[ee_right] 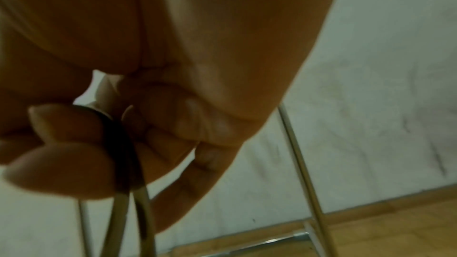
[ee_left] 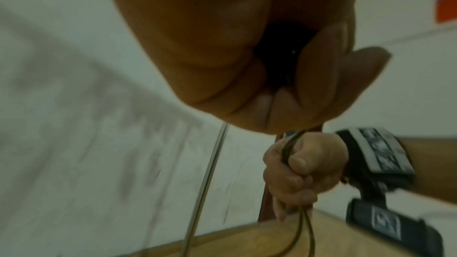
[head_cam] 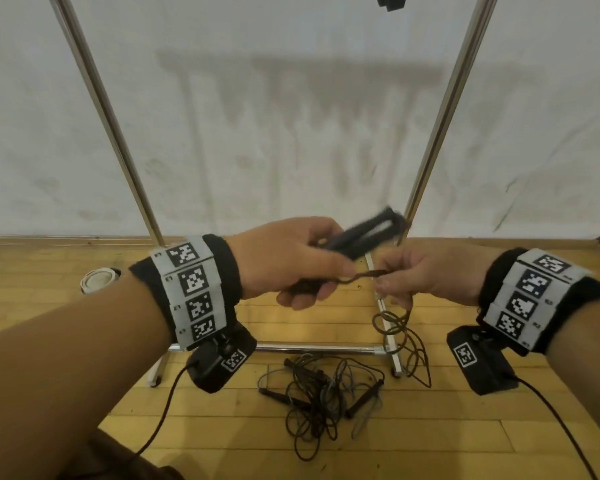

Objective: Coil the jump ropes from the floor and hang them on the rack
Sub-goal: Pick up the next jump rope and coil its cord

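My left hand (head_cam: 291,265) grips two black jump-rope handles (head_cam: 361,237), held together and blurred, pointing up to the right. A brown cord (head_cam: 371,273) runs from that hand across to my right hand (head_cam: 416,275), which pinches the cord with curled fingers; in the left wrist view the right hand (ee_left: 296,167) is fisted around the cord (ee_left: 287,149). Loops of the same rope (head_cam: 395,323) hang below the right hand toward the floor. In the right wrist view the fingers (ee_right: 74,124) clamp the dark cord (ee_right: 123,144). A tangled pile of other jump ropes (head_cam: 319,386) lies on the wooden floor.
A chrome rack stands ahead against the white wall, with its left post (head_cam: 104,109), right post (head_cam: 447,109) and low crossbar (head_cam: 309,348). Something black (head_cam: 390,1) hangs at the top of the view. A white roll (head_cam: 97,278) lies on the floor at left.
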The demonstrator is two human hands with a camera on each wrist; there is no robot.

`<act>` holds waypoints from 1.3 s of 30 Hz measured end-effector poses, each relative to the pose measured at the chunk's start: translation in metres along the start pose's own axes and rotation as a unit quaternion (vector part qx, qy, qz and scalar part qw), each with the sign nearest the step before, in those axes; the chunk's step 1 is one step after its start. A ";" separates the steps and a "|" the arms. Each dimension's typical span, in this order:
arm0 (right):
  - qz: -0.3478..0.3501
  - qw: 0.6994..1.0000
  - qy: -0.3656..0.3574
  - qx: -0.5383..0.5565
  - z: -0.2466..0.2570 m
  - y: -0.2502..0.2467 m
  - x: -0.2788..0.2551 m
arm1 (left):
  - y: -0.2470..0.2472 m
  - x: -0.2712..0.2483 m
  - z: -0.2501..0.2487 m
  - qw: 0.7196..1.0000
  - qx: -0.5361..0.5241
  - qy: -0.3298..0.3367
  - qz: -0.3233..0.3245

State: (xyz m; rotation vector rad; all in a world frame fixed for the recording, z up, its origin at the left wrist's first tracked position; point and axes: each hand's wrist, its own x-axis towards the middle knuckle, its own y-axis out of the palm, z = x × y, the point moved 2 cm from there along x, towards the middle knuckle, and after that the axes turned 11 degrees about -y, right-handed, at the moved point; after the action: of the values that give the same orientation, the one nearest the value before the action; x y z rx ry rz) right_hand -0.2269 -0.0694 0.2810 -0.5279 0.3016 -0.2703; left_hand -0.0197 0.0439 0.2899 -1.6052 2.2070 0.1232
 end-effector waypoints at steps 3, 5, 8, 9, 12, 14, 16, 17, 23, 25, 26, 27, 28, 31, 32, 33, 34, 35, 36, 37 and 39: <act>0.031 0.996 0.050 -0.062 -0.009 0.002 -0.001 | 0.016 0.002 0.008 0.980 0.167 -0.102 0.019; 0.053 0.990 0.073 -0.108 -0.006 0.006 0.005 | 0.032 0.008 0.015 0.944 0.290 -0.157 0.016; 0.036 0.985 0.064 -0.158 0.014 0.009 0.012 | 0.050 0.021 0.024 0.888 0.412 -0.204 -0.001; 0.031 0.981 0.057 -0.182 0.023 0.011 0.013 | 0.051 0.025 0.027 0.881 0.424 -0.212 -0.012; 0.016 0.969 0.021 -0.246 0.048 0.021 0.014 | 0.043 0.029 0.031 0.908 0.348 -0.229 -0.046; 0.000 0.960 0.004 -0.279 0.060 0.027 0.014 | 0.031 0.031 0.031 0.934 0.254 -0.237 -0.081; -0.016 0.958 -0.002 -0.287 0.066 0.031 0.014 | 0.017 0.033 0.028 0.947 0.181 -0.237 -0.120; -0.027 0.958 -0.002 -0.285 0.067 0.033 0.014 | 0.010 0.033 0.026 0.951 0.149 -0.227 -0.146; -0.089 0.984 0.014 -0.155 0.057 0.031 0.016 | -0.016 0.023 0.019 0.966 -0.026 -0.147 -0.210; -0.092 0.983 0.016 -0.159 0.052 0.027 0.016 | -0.016 0.020 0.017 0.971 -0.067 -0.132 -0.185; -0.092 0.982 0.018 -0.164 0.050 0.026 0.016 | -0.014 0.019 0.015 0.974 -0.089 -0.125 -0.167; -0.091 0.981 0.020 -0.169 0.048 0.025 0.016 | -0.012 0.017 0.014 0.976 -0.113 -0.118 -0.146; -0.092 0.980 0.021 -0.174 0.046 0.025 0.016 | -0.010 0.016 0.013 0.976 -0.133 -0.112 -0.131; -0.105 0.978 0.010 -0.181 0.047 0.027 0.015 | -0.008 0.014 0.009 0.968 -0.171 -0.102 -0.152; -0.110 0.978 0.001 -0.176 0.048 0.028 0.016 | -0.008 0.014 0.008 0.964 -0.181 -0.098 -0.170; -0.114 0.980 -0.011 -0.165 0.050 0.028 0.016 | -0.009 0.014 0.008 0.959 -0.191 -0.094 -0.187; -0.116 0.982 -0.021 -0.149 0.052 0.028 0.016 | -0.010 0.014 0.007 0.955 -0.203 -0.088 -0.200; -0.119 0.983 -0.030 -0.134 0.054 0.028 0.015 | -0.011 0.014 0.005 0.951 -0.214 -0.080 -0.209; -0.120 0.984 -0.036 -0.125 0.055 0.028 0.015 | -0.012 0.014 0.004 0.948 -0.224 -0.073 -0.215; -0.121 0.984 -0.041 -0.122 0.056 0.027 0.014 | -0.012 0.013 0.003 0.945 -0.234 -0.065 -0.217; -0.119 0.984 -0.048 -0.121 0.055 0.026 0.013 | -0.010 0.012 0.000 0.944 -0.252 -0.051 -0.204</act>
State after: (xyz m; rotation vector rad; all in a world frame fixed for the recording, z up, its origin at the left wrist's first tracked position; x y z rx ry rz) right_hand -0.1907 -0.0273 0.3098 -0.8168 0.1766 -0.4422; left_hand -0.0131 0.0299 0.2868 -2.2335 1.8007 0.6788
